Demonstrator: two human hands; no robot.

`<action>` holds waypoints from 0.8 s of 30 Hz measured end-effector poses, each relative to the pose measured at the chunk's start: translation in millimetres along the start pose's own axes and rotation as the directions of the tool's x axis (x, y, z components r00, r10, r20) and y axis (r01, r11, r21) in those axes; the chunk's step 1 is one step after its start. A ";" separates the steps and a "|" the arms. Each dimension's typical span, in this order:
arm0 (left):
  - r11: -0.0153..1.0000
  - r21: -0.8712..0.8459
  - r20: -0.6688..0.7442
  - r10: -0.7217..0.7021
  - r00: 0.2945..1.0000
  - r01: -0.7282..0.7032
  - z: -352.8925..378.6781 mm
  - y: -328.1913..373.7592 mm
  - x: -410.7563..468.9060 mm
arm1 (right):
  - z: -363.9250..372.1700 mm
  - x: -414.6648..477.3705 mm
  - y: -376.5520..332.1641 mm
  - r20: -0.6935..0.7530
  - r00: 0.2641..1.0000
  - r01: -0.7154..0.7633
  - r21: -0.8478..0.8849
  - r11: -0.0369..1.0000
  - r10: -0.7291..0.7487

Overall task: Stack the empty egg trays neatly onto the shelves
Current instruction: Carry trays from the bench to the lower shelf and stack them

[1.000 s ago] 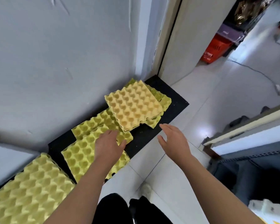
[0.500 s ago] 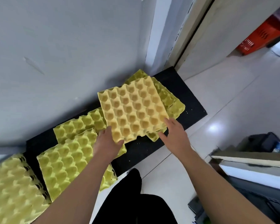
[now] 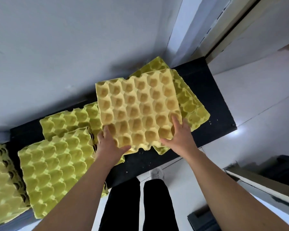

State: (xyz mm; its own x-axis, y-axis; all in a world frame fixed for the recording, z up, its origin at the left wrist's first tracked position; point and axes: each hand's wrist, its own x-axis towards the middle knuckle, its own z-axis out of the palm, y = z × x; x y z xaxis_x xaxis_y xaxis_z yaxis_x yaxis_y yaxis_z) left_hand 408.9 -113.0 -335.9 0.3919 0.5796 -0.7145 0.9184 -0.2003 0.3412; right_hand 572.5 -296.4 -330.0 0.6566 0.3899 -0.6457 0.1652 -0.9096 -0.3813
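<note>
Grip firm at near corners of the orange-yellow tray (image 3: 137, 110), left hand (image 3: 109, 147) and right hand (image 3: 180, 135) both pinching it, askew over green trays (image 3: 190, 105) on the black shelf (image 3: 212, 90): lift level, square edges, nest.

I've got a platform (image 3: 212, 97) against the wall (image 3: 73, 47). On its right part: tray pile (image 3: 190, 105), top tray (image 3: 137, 112) lying skewed on it. Left hand (image 3: 109, 147) at the top tray's near-left corner, right hand (image 3: 178, 135) at its near-right. Left of the pile: middle tray (image 3: 70, 120), near stack (image 3: 53, 170) overlapping its near edge. Leftmost stack (image 3: 0, 180) beside that.
</note>
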 end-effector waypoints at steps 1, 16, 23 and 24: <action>1.000 0.000 -0.017 -0.007 1.000 0.007 3.4 1.6 -0.6 | 0.1 1.5 2.1 -0.001 1.000 0.010 0.023 1.000 -0.010; 0.976 -0.167 -0.306 0.085 0.948 -0.141 -47.9 28.1 -91.6 | -63.3 -61.1 -29.2 -0.089 0.975 0.215 0.154 0.964 -0.203; 0.963 -0.214 -0.435 0.053 0.899 -0.161 -75.8 9.8 -160.1 | -83.1 -116.2 -59.2 -0.076 0.942 0.333 0.070 0.940 -0.328; 0.963 -0.219 -0.438 0.049 0.898 -0.159 -77.7 7.0 -165.9 | -83.9 -120.5 -63.3 -0.060 0.942 0.333 0.053 0.942 -0.330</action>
State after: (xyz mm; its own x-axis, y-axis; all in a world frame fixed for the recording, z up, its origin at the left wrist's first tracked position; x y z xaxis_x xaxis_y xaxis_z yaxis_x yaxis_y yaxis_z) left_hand 346.0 -149.3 -167.5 0.3726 0.8563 -0.3576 0.8097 -0.1117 0.5761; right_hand 544.7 -297.9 -172.5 0.6086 0.6584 -0.4429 0.3346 -0.7190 -0.6091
